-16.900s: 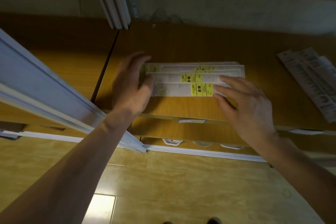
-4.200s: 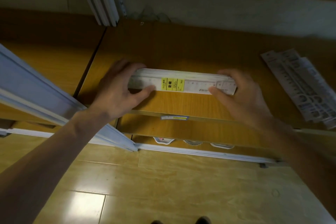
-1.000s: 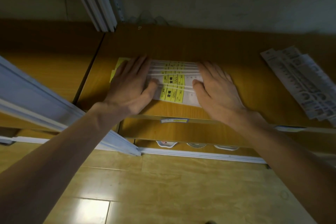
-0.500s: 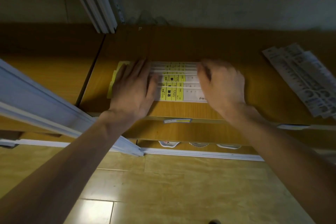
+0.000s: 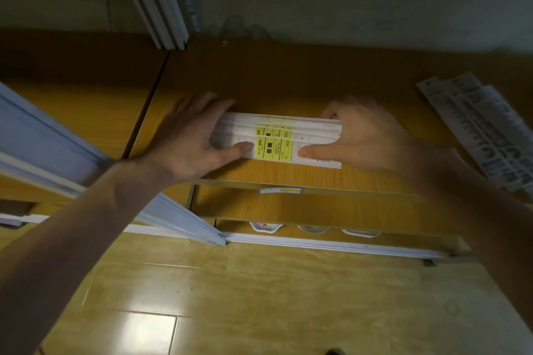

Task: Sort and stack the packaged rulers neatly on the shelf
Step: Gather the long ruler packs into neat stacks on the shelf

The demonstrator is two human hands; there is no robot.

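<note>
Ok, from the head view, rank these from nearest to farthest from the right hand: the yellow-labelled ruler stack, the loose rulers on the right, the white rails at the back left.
1. Yellow-labelled ruler stack: held in the right hand, mid-shelf.
2. Loose rulers: on the shelf's right end.
3. White rails: upright at the back left, beyond the left hand.

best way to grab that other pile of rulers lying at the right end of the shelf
Take the grey ruler pile across its narrow width near the middle, coming from above with fingers on the two long edges. The packs lie flat, fanned and slanted on the shelf, so an end grip would probably let them splay further.
</note>
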